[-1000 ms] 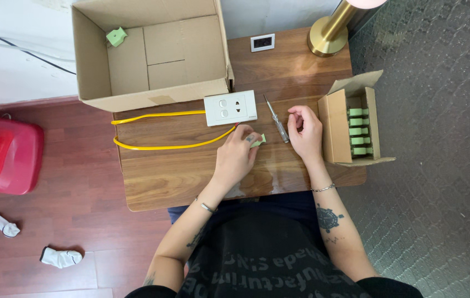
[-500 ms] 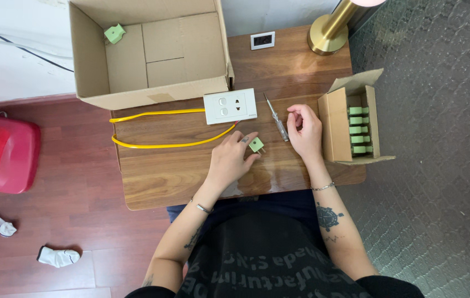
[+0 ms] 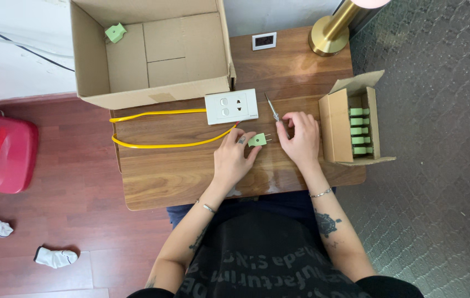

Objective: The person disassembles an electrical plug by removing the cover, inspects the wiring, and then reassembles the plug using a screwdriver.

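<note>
Nearest the body, the left hand [image 3: 234, 157] rests on the wooden table [image 3: 158, 176] with its grip closed on a small green plug [image 3: 256, 139], held at the fingertips so that the metal prongs point toward the right hand [image 3: 300, 138]. That hand lies just beside the prongs, fingers curled loosely over the table and holding nothing that can be made out. Just beyond it a thin screwdriver [image 3: 272, 107] lies untouched on the wood, next to a white socket plate [image 3: 231, 106] from which a yellow cable [image 3: 158, 144] loops off to the left. To the right stands a small open carton [image 3: 335, 124] with a row of green plugs [image 3: 359, 131] stacked inside, so most of the lot seems to be waiting there. Farther off, a large cardboard box [image 3: 152, 49] holds a single green plug [image 3: 115, 32] in its far corner (the only one in there, as far as shows). Judging by that, the work looks barely begun: one piece set aside, one in hand, several left in the carton.
</note>
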